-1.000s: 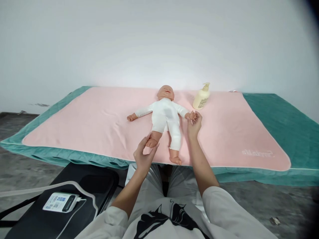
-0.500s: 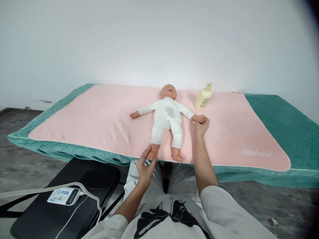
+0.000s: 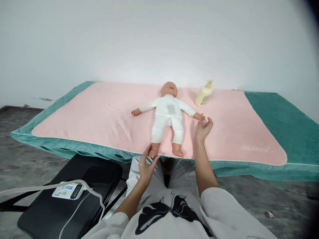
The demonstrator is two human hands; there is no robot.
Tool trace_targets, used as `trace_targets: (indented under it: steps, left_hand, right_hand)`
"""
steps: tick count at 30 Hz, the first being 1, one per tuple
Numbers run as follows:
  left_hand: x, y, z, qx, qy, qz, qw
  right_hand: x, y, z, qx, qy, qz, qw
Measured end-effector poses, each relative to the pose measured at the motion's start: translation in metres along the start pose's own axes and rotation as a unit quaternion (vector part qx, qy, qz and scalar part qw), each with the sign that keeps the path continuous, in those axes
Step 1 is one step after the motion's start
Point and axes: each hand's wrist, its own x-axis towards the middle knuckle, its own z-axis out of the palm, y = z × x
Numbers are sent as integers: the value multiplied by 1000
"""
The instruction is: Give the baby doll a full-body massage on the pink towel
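A baby doll in a white suit lies on its back on a pink mat, arms spread, feet toward me. Beside the doll's foot at the mat's front edge is my left hand, fingers apart, the fingertips at the foot's left side. My right hand is just below the doll's hand on the right, thumb and fingers apart with nothing between them. Behind it on the right, a cream pump bottle stands on the mat.
Under the mat lies a green padded cover, against a pale wall. At the lower left is a black chair with a white device and cables on it.
My right hand has let go of the doll's hand and opened just below it. My left hand has spread its fingers wider at the foot. The view has shifted slightly.
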Motion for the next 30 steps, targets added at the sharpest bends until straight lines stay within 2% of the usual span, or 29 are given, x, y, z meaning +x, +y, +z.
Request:
trace_targets:
  steps: [2, 4, 6, 8, 10, 11, 14, 15, 17, 20, 27, 30]
  left_hand:
    - [2, -1, -9, -27, -27, 45, 998]
    - [10, -3, -18, -61, -31, 79, 995]
    - [28, -2, -26, -102, 10, 70, 992]
    - [54, 0, -30, -167, 54, 35, 984]
    - [85, 4, -28, -235, 98, -41, 966]
    - [100, 6, -25, -284, 114, -93, 947]
    - [143, 11, -9, -425, 100, -263, 860]
    - [155, 12, -2, -455, 92, -294, 836]
    - [177, 12, 12, -489, 81, -332, 802]
    - [207, 7, 29, -516, 108, -338, 780]
    - [261, -14, 48, -481, 140, -357, 788]
    - [275, -15, 57, -477, 169, -321, 800]
  right_hand:
    - [-21, -16, -16, 4, -17, 4, 1000]
    - [-49, -31, -34, 2, -56, 16, 998]
    - [-80, -42, -53, -8, -84, 21, 996]
    - [-111, -48, -72, -23, -106, 26, 994]
    - [-137, -50, -88, -49, -113, 38, 992]
    - [-147, -51, -95, -65, -127, 46, 989]
    - [-167, -53, -110, -83, -184, 82, 976]
    - [-171, -54, -113, -77, -207, 105, 970]
    - [-178, -58, -115, -51, -247, 165, 953]
    - [-188, -65, -110, 2, -259, 228, 938]
    - [-201, -77, -81, 102, -265, 303, 910]
    - [-197, -80, -73, 129, -247, 336, 900]
